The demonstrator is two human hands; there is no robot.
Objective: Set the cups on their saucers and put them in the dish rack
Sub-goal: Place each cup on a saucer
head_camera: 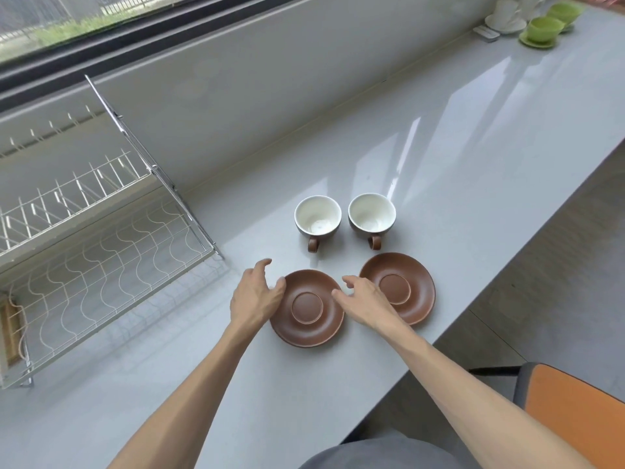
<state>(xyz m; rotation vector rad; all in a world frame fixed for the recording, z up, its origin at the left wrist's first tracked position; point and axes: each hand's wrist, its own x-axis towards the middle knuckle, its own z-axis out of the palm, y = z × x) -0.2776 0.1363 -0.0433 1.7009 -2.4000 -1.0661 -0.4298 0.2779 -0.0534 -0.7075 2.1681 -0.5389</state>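
Two brown saucers lie side by side on the grey counter: the left saucer nearer me, the right saucer a bit farther. Behind them stand two brown cups with white insides, the left cup and the right cup, handles toward me. My left hand rests at the left rim of the left saucer, fingers spread. At that saucer's right rim my right hand hovers with fingers apart, covering part of the right saucer. A wire dish rack stands at the left.
Green cups on green saucers and white crockery sit at the far right end of the counter. The counter edge runs diagonally on the right, with an orange chair below it. A window sill wall backs the counter.
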